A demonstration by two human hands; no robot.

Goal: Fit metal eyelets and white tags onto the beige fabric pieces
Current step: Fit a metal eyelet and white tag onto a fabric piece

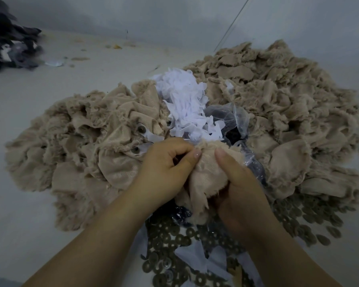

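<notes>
Both hands hold one frayed beige fabric piece [205,175] at the centre. My left hand [166,168] pinches its upper left edge with the thumb and curled fingers. My right hand [238,183] grips its right side, thumb pressed on the top face. A pile of white tags [184,104] lies just beyond the hands. Loose metal eyelets [174,241] are spread on the surface under my forearms and to the right [311,220]. Beige pieces with eyelets fitted [141,129] lie in the left heap [75,154].
A larger heap of beige pieces [278,100] fills the right side. A clear plastic bag [236,119] with dark contents sits behind my right hand. Dark grey fabric [6,42] is piled at the far left. Pale work surface [29,204] shows at the left.
</notes>
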